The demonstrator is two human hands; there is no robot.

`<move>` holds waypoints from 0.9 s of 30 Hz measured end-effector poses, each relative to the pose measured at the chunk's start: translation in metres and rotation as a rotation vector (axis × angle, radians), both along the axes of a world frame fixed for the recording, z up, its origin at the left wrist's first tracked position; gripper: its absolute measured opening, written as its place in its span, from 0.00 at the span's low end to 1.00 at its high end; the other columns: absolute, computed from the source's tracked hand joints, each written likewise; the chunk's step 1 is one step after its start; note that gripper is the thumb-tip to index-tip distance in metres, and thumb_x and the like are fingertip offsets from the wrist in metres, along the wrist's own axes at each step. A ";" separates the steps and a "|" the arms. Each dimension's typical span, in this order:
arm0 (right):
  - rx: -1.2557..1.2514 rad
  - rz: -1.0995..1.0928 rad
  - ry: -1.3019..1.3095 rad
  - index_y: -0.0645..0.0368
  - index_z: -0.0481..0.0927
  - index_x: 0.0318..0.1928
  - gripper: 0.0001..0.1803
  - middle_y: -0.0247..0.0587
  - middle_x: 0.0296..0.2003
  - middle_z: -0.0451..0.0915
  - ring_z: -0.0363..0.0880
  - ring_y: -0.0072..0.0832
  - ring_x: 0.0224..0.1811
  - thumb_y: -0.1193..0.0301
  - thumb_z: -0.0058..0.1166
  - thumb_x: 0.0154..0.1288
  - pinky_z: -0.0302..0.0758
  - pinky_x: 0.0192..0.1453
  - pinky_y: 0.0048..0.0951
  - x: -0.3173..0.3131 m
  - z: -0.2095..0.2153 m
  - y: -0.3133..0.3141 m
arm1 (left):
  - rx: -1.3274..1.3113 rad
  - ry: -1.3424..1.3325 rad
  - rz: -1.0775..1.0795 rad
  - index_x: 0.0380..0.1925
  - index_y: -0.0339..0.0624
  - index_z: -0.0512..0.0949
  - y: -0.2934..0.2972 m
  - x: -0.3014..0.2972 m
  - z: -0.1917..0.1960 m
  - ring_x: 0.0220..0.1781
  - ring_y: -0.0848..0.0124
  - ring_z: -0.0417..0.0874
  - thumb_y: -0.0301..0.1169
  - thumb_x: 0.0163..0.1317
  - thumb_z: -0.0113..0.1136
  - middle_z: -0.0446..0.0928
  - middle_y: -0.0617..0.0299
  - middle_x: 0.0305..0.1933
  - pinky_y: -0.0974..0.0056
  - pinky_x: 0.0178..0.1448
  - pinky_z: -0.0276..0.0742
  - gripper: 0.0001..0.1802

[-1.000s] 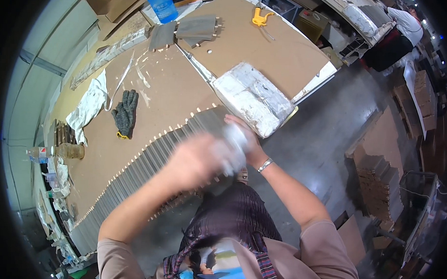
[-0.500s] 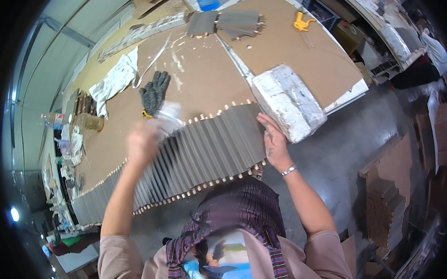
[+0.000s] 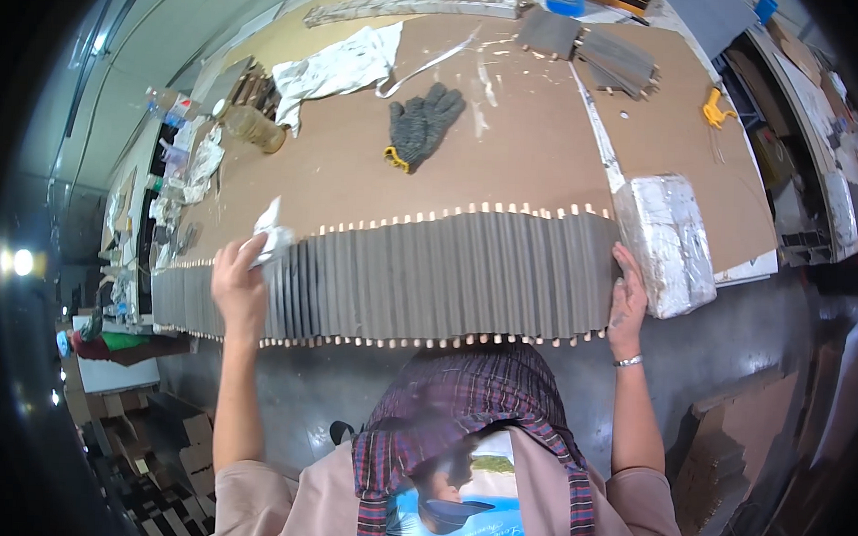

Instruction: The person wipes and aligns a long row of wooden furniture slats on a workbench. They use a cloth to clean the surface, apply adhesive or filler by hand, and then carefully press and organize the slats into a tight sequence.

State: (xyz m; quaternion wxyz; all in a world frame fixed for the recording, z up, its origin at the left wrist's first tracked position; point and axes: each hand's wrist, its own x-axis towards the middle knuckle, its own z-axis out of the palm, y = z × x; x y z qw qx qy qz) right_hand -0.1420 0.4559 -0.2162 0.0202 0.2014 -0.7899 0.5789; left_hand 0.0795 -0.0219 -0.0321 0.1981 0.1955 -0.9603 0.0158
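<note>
A long row of grey wooden slats [image 3: 448, 273] lies side by side along the near edge of the table, with pale dowel ends sticking out on both long sides. My left hand [image 3: 239, 285] is closed on a crumpled white cloth [image 3: 276, 239] over the left part of the row. Darker slats show just right of that hand. At the row's right end, my right hand [image 3: 626, 303] rests its stretched fingers against the last slat. A wrapped white block [image 3: 668, 243] stands just beyond those fingers. Behind the row lies a grey knitted glove [image 3: 423, 126] with a yellow cuff.
A white rag [image 3: 341, 66], a yellowish plastic bottle [image 3: 250, 128] and other bottles are at the back left. Short grey slat panels [image 3: 616, 62] lie at the back near a blue container [image 3: 565, 1]. A yellow-handled tool [image 3: 716, 108] sits at the right.
The view has turned and shifted, so the table appears farther right. My left hand, blurred before, has moved leftward along the slats with the cloth. My right hand stays at the row's end.
</note>
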 end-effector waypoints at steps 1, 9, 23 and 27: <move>-0.005 -0.001 -0.014 0.70 0.74 0.64 0.25 0.51 0.67 0.72 0.67 0.41 0.72 0.77 0.37 0.69 0.58 0.78 0.38 0.000 -0.001 0.000 | 0.044 0.107 -0.121 0.49 0.49 0.86 0.021 -0.019 -0.003 0.46 0.56 0.80 0.13 0.46 0.57 0.84 0.58 0.46 0.57 0.51 0.78 0.29; 0.033 -0.017 -0.043 0.71 0.73 0.64 0.27 0.51 0.68 0.72 0.67 0.39 0.73 0.81 0.35 0.67 0.57 0.79 0.38 -0.001 0.004 0.002 | 0.324 -0.429 -0.542 0.32 0.52 0.90 0.073 0.019 -0.007 0.46 0.62 0.76 0.19 0.38 0.57 0.83 0.68 0.45 0.58 0.54 0.76 0.21; 0.005 0.043 -0.006 0.72 0.71 0.65 0.26 0.53 0.68 0.70 0.67 0.41 0.72 0.78 0.34 0.70 0.57 0.79 0.39 -0.004 0.000 0.005 | 0.254 -0.484 -0.264 0.27 0.52 0.89 0.092 0.030 0.004 0.38 0.60 0.77 0.21 0.39 0.57 0.82 0.64 0.33 0.60 0.43 0.78 0.17; 0.046 0.061 -0.037 0.72 0.70 0.65 0.26 0.52 0.69 0.69 0.67 0.40 0.73 0.82 0.34 0.68 0.57 0.79 0.38 -0.004 0.001 0.005 | 0.215 -0.152 -0.088 0.38 0.44 0.87 0.113 0.003 0.001 0.40 0.57 0.77 0.19 0.44 0.56 0.80 0.59 0.36 0.56 0.44 0.78 0.20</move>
